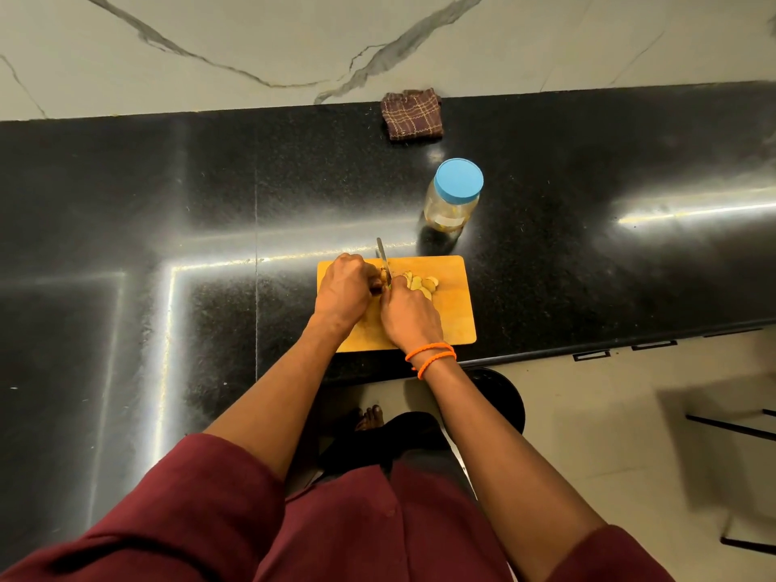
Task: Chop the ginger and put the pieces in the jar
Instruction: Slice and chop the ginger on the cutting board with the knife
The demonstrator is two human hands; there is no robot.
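A wooden cutting board [455, 317] lies on the black counter near its front edge. My left hand [343, 292] curls over a piece of ginger [376, 284] at the board's left, mostly hiding it. My right hand [410, 315], with orange bands on the wrist, grips a knife [384, 262]. Its blade points away from me and stands just right of my left fingers. Several cut ginger slices [422, 283] lie right of the blade. A clear jar [449, 210] with a blue lid [458, 178] on it stands beyond the board, to the right.
A folded brown checked cloth [412, 115] lies at the back of the counter against the marble wall. The counter's front edge [588, 348] runs right of the board. A round black object [502, 399] stands on the floor below, by my foot.
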